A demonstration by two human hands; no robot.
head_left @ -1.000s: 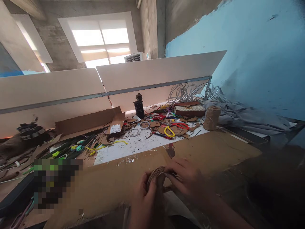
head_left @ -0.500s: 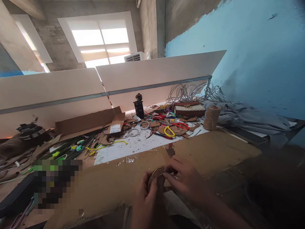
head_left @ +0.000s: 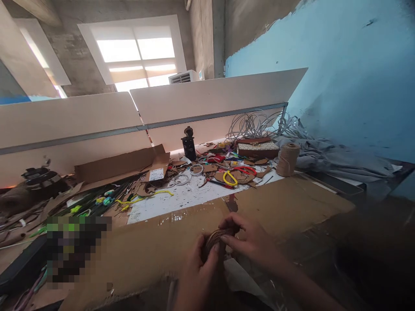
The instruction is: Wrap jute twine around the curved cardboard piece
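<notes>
A small round brown piece with curved, layered ridges (head_left: 214,237) is held between my two hands, just over the near edge of the cardboard sheet (head_left: 155,250). Its exact kind I cannot make out. My left hand (head_left: 202,263) grips it from the left, the thumb lying on its face. From the right, my right hand (head_left: 248,237) closes its thumb and fingers on the upper rim. The fingers hide much of the piece. Below the hands there is a pale sheet (head_left: 241,276), partly covered by the right forearm.
Beyond the cardboard lie cut scraps, white cord coils (head_left: 181,179), a yellow loop (head_left: 230,178) and red-handled pliers or scissors (head_left: 244,172). A black bottle (head_left: 188,144) stands at the back. To the right are a twine spool (head_left: 288,160), a patterned handbag (head_left: 257,148) and looped grey cable (head_left: 251,126).
The ridged brown piece has tilted and turned a little in my hands. My right fingers have shifted slightly left along its rim.
</notes>
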